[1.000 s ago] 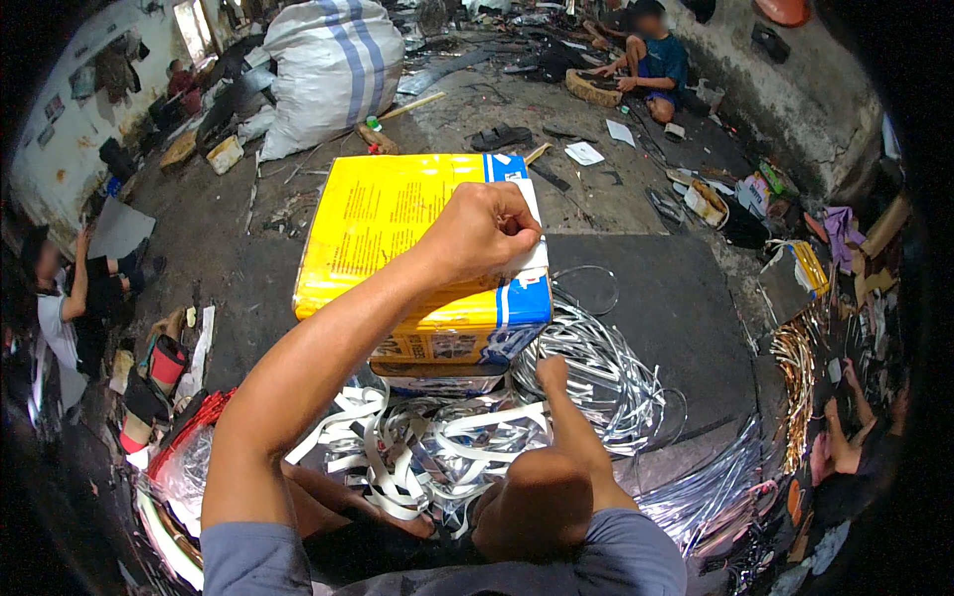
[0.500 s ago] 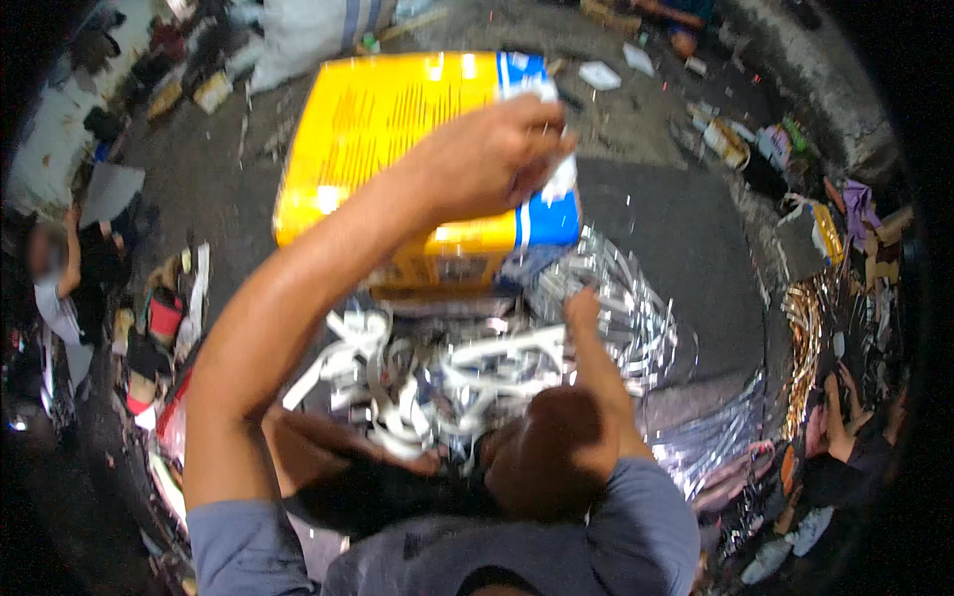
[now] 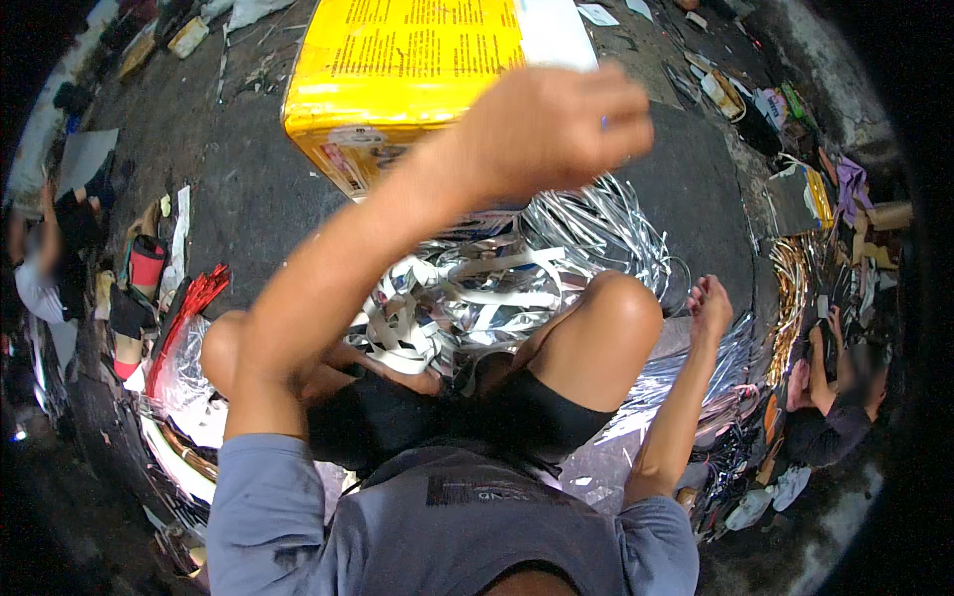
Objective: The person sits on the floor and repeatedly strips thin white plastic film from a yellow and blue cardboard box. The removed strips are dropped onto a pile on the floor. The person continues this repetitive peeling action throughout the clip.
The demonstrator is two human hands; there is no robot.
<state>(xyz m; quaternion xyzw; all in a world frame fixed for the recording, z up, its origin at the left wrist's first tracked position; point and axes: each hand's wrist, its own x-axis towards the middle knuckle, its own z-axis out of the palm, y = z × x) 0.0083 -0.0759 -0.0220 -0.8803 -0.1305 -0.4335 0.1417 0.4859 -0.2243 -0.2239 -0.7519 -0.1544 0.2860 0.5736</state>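
A large yellow box with a white end panel stands in front of me, its near edge tilted toward my lap. My left hand is raised in front of its near right corner. Motion blurs the hand; its fingers look curled, and anything held in them cannot be made out. To the right of my knee, my right hand hovers with fingers apart and loosely bent, holding nothing. Between my crossed legs and the box lies a tangle of white and silver strips. A bundle of thin silver strips fans out beside it.
Red strips and clear plastic lie by my left knee. Bluish silver strips spread below my right hand, with golden strips farther right. Other people sit at the far left and far right. Scattered scraps surround the dark floor mat.
The box has shifted away from me and its blue edge no longer shows. My left hand has moved right, and my right hand has left the silver strips, moving out to the right.
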